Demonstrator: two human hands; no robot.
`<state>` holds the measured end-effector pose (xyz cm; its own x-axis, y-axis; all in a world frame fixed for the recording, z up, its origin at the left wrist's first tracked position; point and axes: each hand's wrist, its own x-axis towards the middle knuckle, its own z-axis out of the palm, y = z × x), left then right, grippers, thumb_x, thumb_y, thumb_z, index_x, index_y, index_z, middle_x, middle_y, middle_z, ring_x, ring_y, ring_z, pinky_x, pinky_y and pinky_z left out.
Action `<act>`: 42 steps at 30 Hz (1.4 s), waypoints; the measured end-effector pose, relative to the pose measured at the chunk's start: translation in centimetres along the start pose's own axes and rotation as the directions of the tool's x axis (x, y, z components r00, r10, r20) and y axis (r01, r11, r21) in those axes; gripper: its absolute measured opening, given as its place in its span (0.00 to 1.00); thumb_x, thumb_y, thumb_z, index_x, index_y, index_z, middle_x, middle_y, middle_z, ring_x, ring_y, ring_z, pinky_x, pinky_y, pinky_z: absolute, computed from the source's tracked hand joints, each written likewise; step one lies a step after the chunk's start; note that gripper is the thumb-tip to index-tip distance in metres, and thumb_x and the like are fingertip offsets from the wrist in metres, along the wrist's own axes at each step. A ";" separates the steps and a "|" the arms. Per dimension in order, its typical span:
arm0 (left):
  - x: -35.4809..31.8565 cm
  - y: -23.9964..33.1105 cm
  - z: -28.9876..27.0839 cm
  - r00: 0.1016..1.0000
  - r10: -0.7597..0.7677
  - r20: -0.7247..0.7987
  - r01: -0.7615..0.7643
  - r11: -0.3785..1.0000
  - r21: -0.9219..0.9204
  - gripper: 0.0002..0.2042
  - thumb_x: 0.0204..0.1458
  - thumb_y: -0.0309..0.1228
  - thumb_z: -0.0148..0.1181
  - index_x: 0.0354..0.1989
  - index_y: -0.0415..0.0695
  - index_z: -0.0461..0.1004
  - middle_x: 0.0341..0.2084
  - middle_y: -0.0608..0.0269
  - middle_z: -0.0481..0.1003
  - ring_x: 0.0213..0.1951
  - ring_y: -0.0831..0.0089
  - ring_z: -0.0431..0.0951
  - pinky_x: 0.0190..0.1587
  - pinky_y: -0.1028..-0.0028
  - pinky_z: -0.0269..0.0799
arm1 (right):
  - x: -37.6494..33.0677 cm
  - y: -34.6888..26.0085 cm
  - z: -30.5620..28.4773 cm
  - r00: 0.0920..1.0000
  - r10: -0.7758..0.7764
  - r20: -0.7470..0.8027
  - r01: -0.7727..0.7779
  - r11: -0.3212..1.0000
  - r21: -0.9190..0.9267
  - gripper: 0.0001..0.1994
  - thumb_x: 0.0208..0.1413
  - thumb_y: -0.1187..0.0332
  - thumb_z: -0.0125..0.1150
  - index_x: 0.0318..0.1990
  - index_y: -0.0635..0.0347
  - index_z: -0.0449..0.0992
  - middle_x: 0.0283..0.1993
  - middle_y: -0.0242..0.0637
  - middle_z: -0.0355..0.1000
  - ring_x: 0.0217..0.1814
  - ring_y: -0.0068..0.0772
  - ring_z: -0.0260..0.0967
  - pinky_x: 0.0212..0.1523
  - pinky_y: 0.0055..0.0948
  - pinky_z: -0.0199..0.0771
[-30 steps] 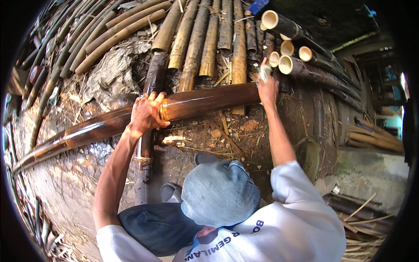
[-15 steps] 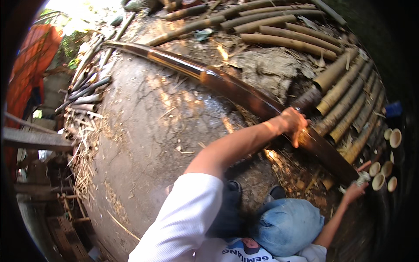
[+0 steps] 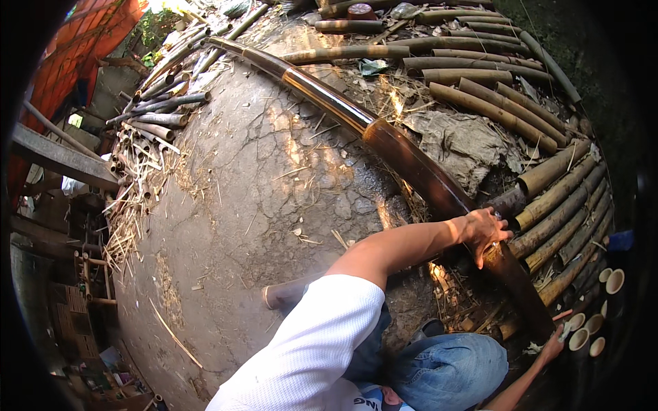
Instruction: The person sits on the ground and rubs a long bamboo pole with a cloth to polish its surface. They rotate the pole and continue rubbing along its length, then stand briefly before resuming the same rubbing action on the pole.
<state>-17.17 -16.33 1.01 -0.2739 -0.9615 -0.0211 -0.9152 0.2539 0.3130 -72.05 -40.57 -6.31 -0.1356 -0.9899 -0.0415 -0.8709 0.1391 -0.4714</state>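
A long, glossy dark-brown bamboo pole (image 3: 418, 164) runs slantwise from the far left down to the lower right. My left hand (image 3: 485, 233) lies over its thicker near part, fingers curled round the side and gripping it. At the pole's near end, my right hand (image 3: 550, 348) is closed on a crumpled whitish cloth (image 3: 565, 331), which sits against the pole's end. The fingers of that hand are partly hidden by the cloth and the pole.
Cut bamboo lengths (image 3: 555, 198) lie in rows at the right and far side, with pale round cut ends (image 3: 579, 340) below. A crumpled grey sack (image 3: 459, 147) lies beyond the pole. Bamboo pieces (image 3: 164, 120) and straw are heaped at left. Another bamboo piece (image 3: 288, 293) lies by my left sleeve.
The view has shifted, so the pole and my left hand appear lower and further right. Both hands keep their places on the pole and cloth. A bamboo piece beside my left sleeve now shows.
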 end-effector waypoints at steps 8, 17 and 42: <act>-3.7 0.6 2.7 0.978 0.145 -0.150 -0.139 0.989 0.050 0.45 0.33 0.67 0.71 0.61 0.59 0.67 0.57 0.53 0.66 0.56 0.50 0.70 0.58 0.56 0.64 | -3.8 3.9 -0.3 0.990 0.076 -0.115 -0.083 0.995 -0.057 0.47 0.55 0.28 0.53 0.48 0.79 0.78 0.47 0.66 0.77 0.51 0.64 0.75 0.51 0.50 0.72; -4.8 4.2 3.0 0.958 0.131 0.257 -0.042 0.946 -0.322 0.49 0.19 0.72 0.72 0.54 0.54 0.78 0.51 0.59 0.77 0.58 0.50 0.73 0.56 0.53 0.69 | -3.4 15.9 -2.0 0.986 0.048 0.162 -0.010 0.973 -0.230 0.36 0.59 0.41 0.59 0.47 0.78 0.79 0.46 0.68 0.76 0.50 0.63 0.75 0.50 0.49 0.72; -27.9 -11.6 3.7 -0.160 -0.987 -0.011 -0.560 0.100 -0.823 0.45 0.47 0.47 0.77 0.66 0.40 0.54 0.53 0.54 0.69 0.55 0.64 0.71 0.56 0.62 0.73 | -9.0 8.7 -2.7 0.982 0.170 0.077 -0.101 0.833 -0.544 0.34 0.58 0.45 0.59 0.45 0.80 0.78 0.46 0.66 0.77 0.49 0.62 0.75 0.51 0.51 0.70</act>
<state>0.02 7.96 -5.53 0.9504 -0.0980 -0.2953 0.3053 0.4771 0.8241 -79.66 -30.37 -7.70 -0.2446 -0.9511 -0.1887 -0.9687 0.2311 0.0910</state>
